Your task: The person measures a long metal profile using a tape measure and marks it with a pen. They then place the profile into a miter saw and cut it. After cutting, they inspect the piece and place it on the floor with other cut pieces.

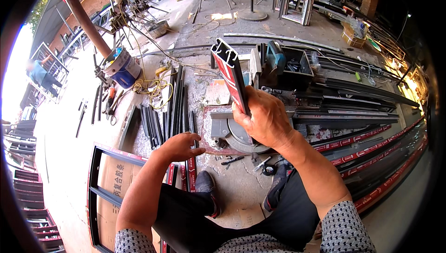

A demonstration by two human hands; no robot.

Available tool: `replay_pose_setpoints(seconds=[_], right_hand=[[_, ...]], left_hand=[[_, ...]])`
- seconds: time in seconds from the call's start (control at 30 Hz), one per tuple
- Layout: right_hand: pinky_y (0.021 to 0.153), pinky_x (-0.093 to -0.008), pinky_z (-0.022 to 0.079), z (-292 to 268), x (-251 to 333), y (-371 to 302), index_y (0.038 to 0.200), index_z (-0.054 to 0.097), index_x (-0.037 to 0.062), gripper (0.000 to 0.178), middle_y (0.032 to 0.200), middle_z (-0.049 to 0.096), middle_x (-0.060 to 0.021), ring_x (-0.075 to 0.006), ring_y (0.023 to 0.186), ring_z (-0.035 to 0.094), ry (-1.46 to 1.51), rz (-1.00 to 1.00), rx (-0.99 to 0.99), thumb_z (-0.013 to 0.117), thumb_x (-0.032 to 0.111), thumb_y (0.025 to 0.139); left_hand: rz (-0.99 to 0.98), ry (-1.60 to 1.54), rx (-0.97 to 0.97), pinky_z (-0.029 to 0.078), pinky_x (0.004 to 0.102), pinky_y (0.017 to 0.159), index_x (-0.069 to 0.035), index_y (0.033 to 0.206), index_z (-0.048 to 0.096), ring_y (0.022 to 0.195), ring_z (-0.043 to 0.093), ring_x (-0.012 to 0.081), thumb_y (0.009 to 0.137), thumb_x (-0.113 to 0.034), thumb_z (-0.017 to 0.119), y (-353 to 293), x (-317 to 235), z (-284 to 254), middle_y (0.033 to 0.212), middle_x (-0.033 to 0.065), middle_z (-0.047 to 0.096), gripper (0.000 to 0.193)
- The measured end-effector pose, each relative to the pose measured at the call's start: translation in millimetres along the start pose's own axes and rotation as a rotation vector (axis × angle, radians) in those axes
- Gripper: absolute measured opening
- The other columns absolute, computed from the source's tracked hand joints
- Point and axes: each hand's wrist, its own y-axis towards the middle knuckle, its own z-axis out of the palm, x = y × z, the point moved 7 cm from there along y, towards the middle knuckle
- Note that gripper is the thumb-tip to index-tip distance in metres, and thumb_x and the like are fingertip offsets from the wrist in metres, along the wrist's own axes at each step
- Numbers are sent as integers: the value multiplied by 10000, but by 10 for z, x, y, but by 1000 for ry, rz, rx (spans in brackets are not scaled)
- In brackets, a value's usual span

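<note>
On the concrete floor (67,160), a black frame (94,171) lies left, short of a blue bucket (125,72); the left hand (179,147), thumb and fingers spread apart, hovers by dark strips (178,99) off the left edge of a grey saw base (222,128); above that base a red-and-black profile (228,74) tilts upward, pinched in the right hand's (265,116) fingers; long bars (355,123) lie past its right edge

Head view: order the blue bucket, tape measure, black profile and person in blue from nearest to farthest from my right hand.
1. Black profile: gripped in your right hand.
2. Tape measure: on the floor near your right shoe.
3. Blue bucket: farther ahead, left.
4. Person in blue: background, far left.
</note>
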Motion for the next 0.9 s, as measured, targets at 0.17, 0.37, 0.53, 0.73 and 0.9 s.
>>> replay_pose_setpoints(seconds=[0.17, 0.37, 0.53, 0.73, 0.9], right_hand=[[671, -458, 556, -24, -21, 12, 1163, 616, 24, 277, 780, 674, -155, -357, 727, 695, -7, 12, -1, 705, 94, 910], [654, -493, 537, -3, -204, 26, 908, 611, 59, 150, 740, 661, -176, -394, 705, 687, 16, 34, -42, 699, 180, 908], [669, -439, 583, -29, -527, 137, 990, 614, 52, 210, 744, 706, -138, -319, 648, 717, -3, 120, -66, 684, 246, 948], [769, -470, 542, -117, -816, 281, 1053, 619, 20, 276, 902, 683, -241, -429, 872, 693, 78, 247, -128, 685, 222, 878], [749, -426, 529, -95, -1028, 282, 1013, 594, -16, 314, 842, 653, -202, -363, 797, 659, 176, 268, -239, 711, 207, 825]], left_hand=[[-1, -2, 0, 558, 425, 890, 3, 1302, 667, 1000, 703, 348, 922, -468, 757, 26, -21, -15, 1084, 209, 712, 612], [17, 26, -12, 575, 416, 863, -12, 1274, 685, 968, 719, 331, 918, -441, 778, 64, 39, 27, 1057, 203, 721, 566], [-93, -72, 11, 566, 400, 848, -29, 1281, 682, 942, 711, 296, 913, -394, 791, 16, -4, 16, 1007, 184, 709, 530], [-75, -117, 31, 553, 375, 792, -10, 1285, 678, 867, 685, 241, 922, -396, 800, 30, 66, 69, 927, 142, 684, 544], [-48, -92, 9, 545, 362, 775, -7, 1279, 677, 841, 671, 217, 933, -433, 785, 54, 67, 81, 872, 120, 670, 559]])
